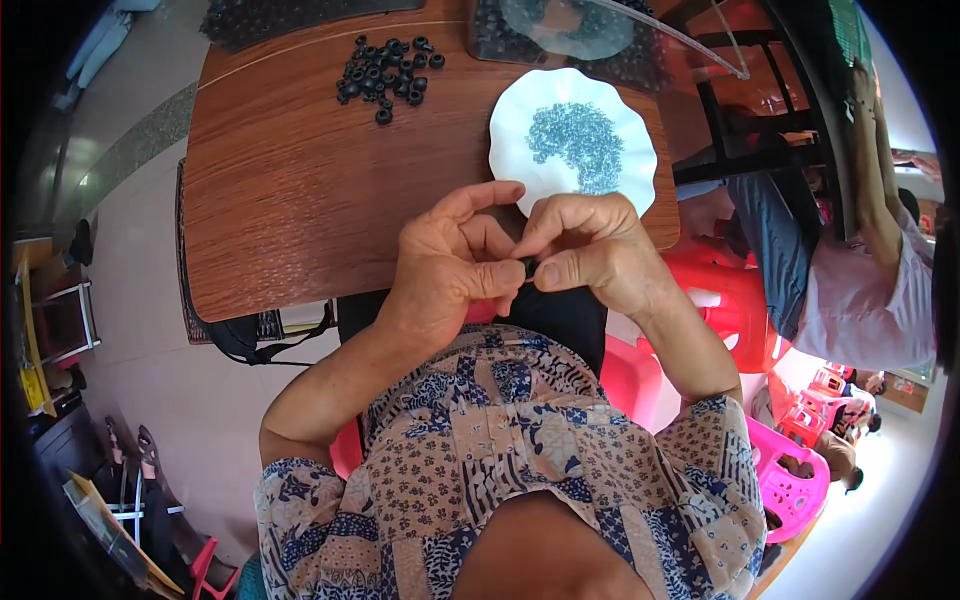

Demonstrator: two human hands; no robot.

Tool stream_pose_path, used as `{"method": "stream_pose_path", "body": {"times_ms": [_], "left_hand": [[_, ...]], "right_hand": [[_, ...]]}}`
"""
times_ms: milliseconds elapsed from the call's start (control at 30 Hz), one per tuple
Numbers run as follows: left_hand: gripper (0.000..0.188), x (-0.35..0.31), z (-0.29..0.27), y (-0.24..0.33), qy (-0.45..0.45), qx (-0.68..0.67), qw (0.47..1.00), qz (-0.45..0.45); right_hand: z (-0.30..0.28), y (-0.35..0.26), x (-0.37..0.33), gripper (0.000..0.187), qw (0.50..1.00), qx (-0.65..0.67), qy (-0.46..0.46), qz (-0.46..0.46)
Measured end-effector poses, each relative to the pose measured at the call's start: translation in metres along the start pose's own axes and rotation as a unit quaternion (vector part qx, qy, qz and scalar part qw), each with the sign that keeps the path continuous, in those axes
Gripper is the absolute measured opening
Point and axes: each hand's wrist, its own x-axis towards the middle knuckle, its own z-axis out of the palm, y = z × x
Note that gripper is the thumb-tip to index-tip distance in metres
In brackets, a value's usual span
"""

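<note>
A small black piece (531,267) is pinched by the left hand (450,262) and right hand (600,250) near the edge of a wooden table (280,200). Beyond them a scalloped plate (508,130) (strewn with tiny translucent pieces (580,138)) is set; a red stool (750,330) is seen to their right.

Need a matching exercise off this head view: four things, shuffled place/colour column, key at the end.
Things
1. Small black part
2. Loose cluster of black pieces
3. Tiny glassy bits
4. Plate

Place or colour
A. White, with a wavy rim
B. Spread on the plate
C. Held between the left hand and the right hand
D. On the brown tabletop, toward its far side, left of the plate

Pairs: 1-C, 2-D, 3-B, 4-A
</note>
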Motion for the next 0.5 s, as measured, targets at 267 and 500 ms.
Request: {"method": "stream_pose_path", "body": {"times_ms": [267,500], "left_hand": [[0.059,-0.005,-0.004,0.0,0.015,0.005,1.0,0.009],[0.053,-0.004,-0.02,0.003,0.031,0.029,0.999,-0.001]], "right_hand": [[0.013,0.008,0.002,0.018,1.0,-0.028,-0.002,-0.012],[0.008,0.006,0.018,0.02,0.998,-0.047,-0.024,0.034]]}}
